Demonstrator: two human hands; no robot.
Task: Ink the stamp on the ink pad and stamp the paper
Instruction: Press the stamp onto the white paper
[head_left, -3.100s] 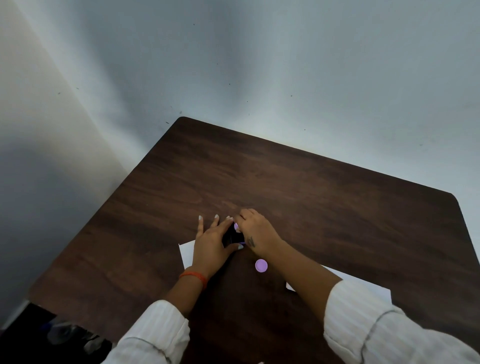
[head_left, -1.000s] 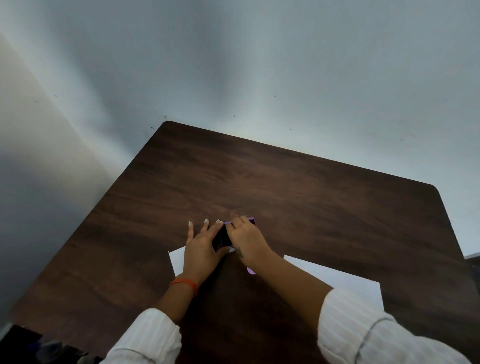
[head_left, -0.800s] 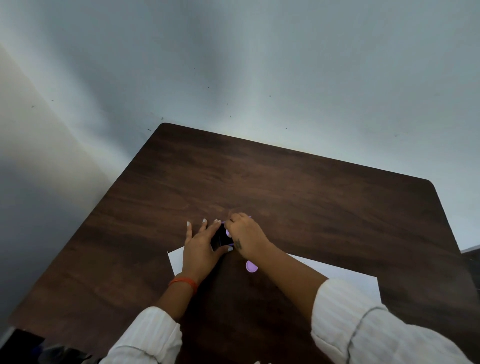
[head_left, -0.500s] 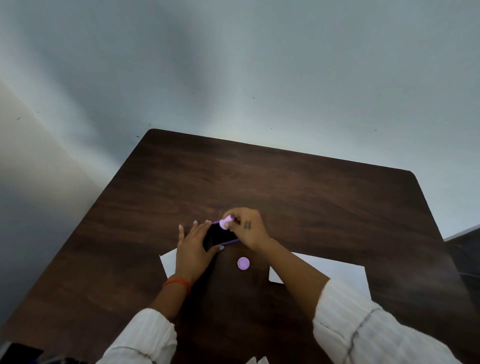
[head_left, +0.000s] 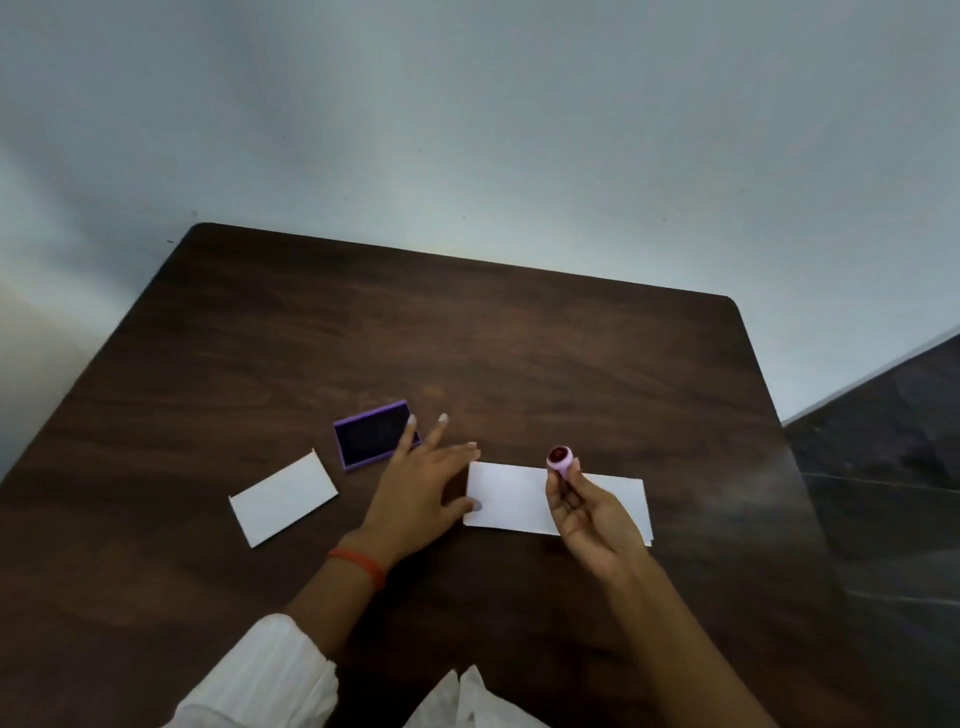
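A small purple ink pad (head_left: 373, 435) lies open on the dark wooden table (head_left: 467, 338), its dark pad facing up. My right hand (head_left: 589, 519) holds a little lilac round stamp (head_left: 560, 459) with its dark inked face turned up, above a white paper (head_left: 514, 497). My left hand (head_left: 421, 480) lies flat with fingers spread between the ink pad and that paper, its thumb touching the paper's left edge. A second, smaller white paper (head_left: 283, 497) lies to the left.
The table's far edge meets a pale wall (head_left: 467, 130). A dark floor (head_left: 883, 441) shows past the right edge. White sleeves (head_left: 270, 675) cover my forearms at the bottom of the view.
My right hand lifted the stamp off the ink pad and moved right over the larger paper. My left hand let go of the pad and slid right. The lilac cap is out of sight.
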